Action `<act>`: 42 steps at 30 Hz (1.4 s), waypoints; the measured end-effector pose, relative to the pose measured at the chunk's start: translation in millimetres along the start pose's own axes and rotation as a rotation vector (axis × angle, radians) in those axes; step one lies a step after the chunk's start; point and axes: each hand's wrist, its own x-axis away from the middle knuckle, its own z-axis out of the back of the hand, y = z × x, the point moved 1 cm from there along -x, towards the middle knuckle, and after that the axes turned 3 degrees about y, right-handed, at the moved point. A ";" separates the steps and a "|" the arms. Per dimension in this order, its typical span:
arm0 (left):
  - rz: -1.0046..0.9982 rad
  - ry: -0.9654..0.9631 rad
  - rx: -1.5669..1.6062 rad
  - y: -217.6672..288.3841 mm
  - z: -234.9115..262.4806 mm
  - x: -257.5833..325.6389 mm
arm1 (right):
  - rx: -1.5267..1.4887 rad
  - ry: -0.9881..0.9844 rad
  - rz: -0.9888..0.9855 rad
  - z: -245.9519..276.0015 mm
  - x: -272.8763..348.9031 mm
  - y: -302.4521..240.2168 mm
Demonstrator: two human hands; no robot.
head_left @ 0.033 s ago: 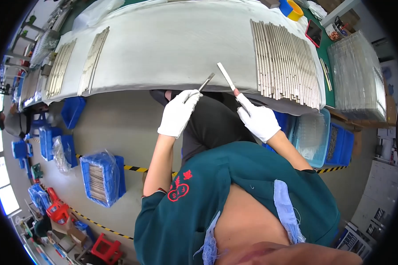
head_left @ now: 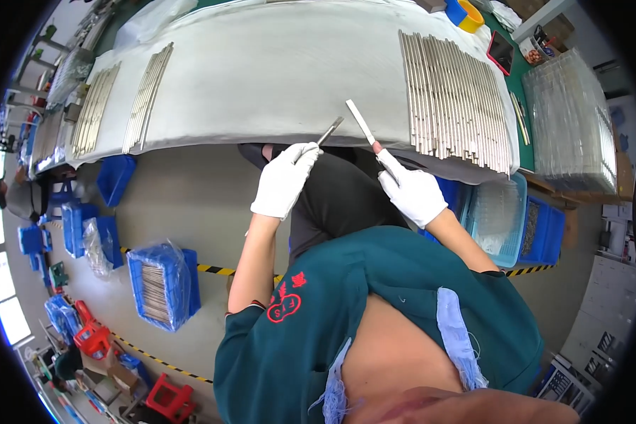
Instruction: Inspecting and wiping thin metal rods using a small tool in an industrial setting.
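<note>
In my left hand, gloved in white, the closed fingers grip a thin metal rod whose upper end points up and to the right. My right hand wears a white glove with one bare fingertip showing. It is closed on a flat white strip, which slants up and to the left. The two tips are close but apart, above the near edge of the cloth-covered table. A wide row of slim metal rods lies at the right of the cloth. Smaller groups of rods lie at the left.
Right of the rods are a red-edged phone, tape rolls and stacked clear plastic trays. Below the table's right end stand a light blue basket and a blue bin. A bagged blue crate of rods sits on the floor at left.
</note>
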 end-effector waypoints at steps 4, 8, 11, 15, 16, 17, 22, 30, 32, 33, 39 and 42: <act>-0.220 0.036 -0.274 -0.1 -5.8 -4.4 | -0.044 -0.017 -0.107 -14.9 7.8 3.2; -0.161 -0.010 -0.364 16.3 -2.6 -0.3 | -0.088 0.025 -0.073 -15.3 6.0 8.2; -0.075 -0.048 -0.400 22.8 1.1 -1.5 | -0.112 0.031 -0.041 1.6 1.7 0.7; -0.320 0.010 -0.544 2.8 4.1 -10.2 | -0.083 -0.143 -0.014 15.5 -5.0 -3.5; -0.316 0.007 -0.542 -3.1 6.4 -12.9 | -0.084 -0.148 -0.016 18.3 -8.4 -4.8; -0.471 0.035 -0.563 -5.7 7.6 -14.4 | -0.014 -0.143 0.003 19.6 -12.4 -6.9; -0.378 0.023 -0.713 6.5 6.1 -14.5 | 0.072 -0.014 0.036 6.8 -31.4 -13.4; -0.487 0.047 -0.664 0.2 7.7 -16.3 | 0.097 -0.020 0.034 7.3 -26.1 -5.9; -0.426 0.027 -0.709 6.9 7.6 -15.3 | 0.045 0.048 0.022 1.0 -30.3 -9.0; -0.425 0.030 -0.712 3.7 7.9 -14.6 | 0.037 0.003 0.014 1.3 -25.1 -8.2; -0.498 0.044 -0.682 -1.4 7.7 -15.7 | 0.094 -0.019 0.015 8.9 -13.8 -5.4; -0.480 0.049 -0.737 1.2 8.5 -16.4 | 0.084 0.093 0.032 4.0 -27.9 -12.1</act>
